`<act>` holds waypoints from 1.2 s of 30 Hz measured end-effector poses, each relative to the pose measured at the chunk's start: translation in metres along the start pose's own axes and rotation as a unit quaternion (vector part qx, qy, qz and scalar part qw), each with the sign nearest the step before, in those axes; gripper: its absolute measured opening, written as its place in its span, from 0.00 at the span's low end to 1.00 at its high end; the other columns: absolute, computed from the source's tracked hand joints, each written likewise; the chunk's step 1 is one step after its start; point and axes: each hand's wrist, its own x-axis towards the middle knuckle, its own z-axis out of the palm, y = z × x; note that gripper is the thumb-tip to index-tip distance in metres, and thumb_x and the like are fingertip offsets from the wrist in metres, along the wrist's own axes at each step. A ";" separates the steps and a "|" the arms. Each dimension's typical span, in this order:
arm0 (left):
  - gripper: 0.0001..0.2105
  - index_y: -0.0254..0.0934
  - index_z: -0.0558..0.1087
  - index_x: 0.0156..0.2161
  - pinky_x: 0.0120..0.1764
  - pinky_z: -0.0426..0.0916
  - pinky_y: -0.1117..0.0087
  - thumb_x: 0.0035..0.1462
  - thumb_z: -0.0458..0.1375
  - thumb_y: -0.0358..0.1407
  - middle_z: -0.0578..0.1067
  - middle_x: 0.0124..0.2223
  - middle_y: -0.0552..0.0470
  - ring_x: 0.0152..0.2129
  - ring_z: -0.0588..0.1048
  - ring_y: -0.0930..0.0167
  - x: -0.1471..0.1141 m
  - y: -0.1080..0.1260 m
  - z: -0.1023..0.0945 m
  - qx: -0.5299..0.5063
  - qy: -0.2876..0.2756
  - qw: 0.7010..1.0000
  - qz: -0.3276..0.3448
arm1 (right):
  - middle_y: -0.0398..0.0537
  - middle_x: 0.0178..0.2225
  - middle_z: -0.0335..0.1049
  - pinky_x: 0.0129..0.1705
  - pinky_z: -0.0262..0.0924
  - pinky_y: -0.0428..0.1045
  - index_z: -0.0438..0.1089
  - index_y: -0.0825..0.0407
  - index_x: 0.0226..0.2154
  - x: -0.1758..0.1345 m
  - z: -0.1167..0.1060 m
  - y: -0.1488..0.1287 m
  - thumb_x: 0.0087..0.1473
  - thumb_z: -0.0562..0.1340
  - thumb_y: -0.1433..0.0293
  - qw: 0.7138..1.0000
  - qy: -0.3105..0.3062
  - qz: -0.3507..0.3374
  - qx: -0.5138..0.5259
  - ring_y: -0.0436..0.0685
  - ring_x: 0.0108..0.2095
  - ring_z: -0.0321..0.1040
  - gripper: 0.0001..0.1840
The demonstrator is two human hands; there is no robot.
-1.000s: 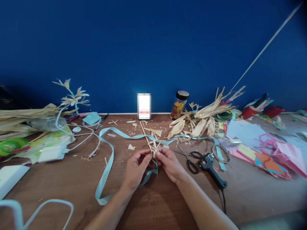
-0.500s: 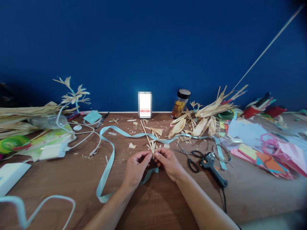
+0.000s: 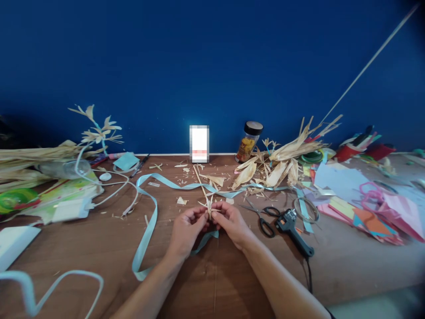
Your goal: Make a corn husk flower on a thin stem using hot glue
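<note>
Between my two hands is a small flower of dried corn husk (image 3: 209, 204), its narrow pale petals spreading up and outward. My left hand (image 3: 188, 228) pinches its base from the left with thumb and fingers. My right hand (image 3: 232, 223) grips the same base from the right, fingertips close to those of the left. A light blue ribbon (image 3: 146, 237) loops over the table on the left and runs behind the flower; a short piece of ribbon shows below my hands. Scissors (image 3: 265, 223) and a black glue gun (image 3: 295, 232) lie right of my right hand.
A lit, blurred screen (image 3: 199, 144) stands against the blue wall, with a black-lidded jar (image 3: 249, 141) to its right. Dried husks (image 3: 282, 166) pile up beside it. Coloured papers (image 3: 345, 181) lie right; white cables (image 3: 129, 192) and a charger (image 3: 71, 210) lie left. Husk scraps litter the middle.
The flower sits slightly more upright, with its petals more spread between my fingers. Both hands keep their pinch on it. The whole view has shifted a little.
</note>
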 end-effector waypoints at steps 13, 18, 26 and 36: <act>0.10 0.34 0.70 0.28 0.26 0.66 0.76 0.38 0.62 0.36 0.73 0.22 0.55 0.19 0.70 0.76 -0.001 0.000 -0.002 0.039 -0.019 0.999 0.003 | 0.38 0.21 0.61 0.19 0.48 0.40 0.61 0.53 0.29 0.001 -0.006 -0.004 0.43 0.62 0.64 1.000 0.000 0.015 0.013 0.44 0.20 0.55 0.12; 0.09 0.33 0.70 0.28 0.27 0.65 0.76 0.41 0.61 0.36 0.73 0.23 0.53 0.20 0.70 0.75 0.000 -0.003 -0.004 0.070 -0.063 0.996 0.011 | 0.39 0.24 0.63 0.21 0.50 0.40 0.61 0.52 0.34 -0.001 -0.008 -0.008 0.42 0.62 0.67 1.000 -0.019 0.008 0.015 0.45 0.22 0.58 0.14; 0.09 0.33 0.70 0.28 0.27 0.66 0.75 0.40 0.62 0.36 0.73 0.23 0.53 0.20 0.70 0.76 -0.002 0.002 -0.001 0.077 -0.056 0.995 -0.001 | 0.40 0.23 0.64 0.22 0.52 0.40 0.63 0.53 0.32 0.002 -0.010 -0.003 0.44 0.61 0.66 0.999 -0.018 0.027 -0.002 0.46 0.22 0.59 0.11; 0.10 0.32 0.70 0.27 0.26 0.66 0.75 0.42 0.59 0.39 0.73 0.22 0.53 0.20 0.71 0.75 0.000 -0.001 -0.003 0.093 -0.052 0.994 -0.021 | 0.39 0.23 0.64 0.26 0.57 0.42 0.62 0.53 0.30 0.003 -0.010 -0.001 0.41 0.63 0.66 1.000 -0.001 0.021 0.004 0.46 0.23 0.61 0.13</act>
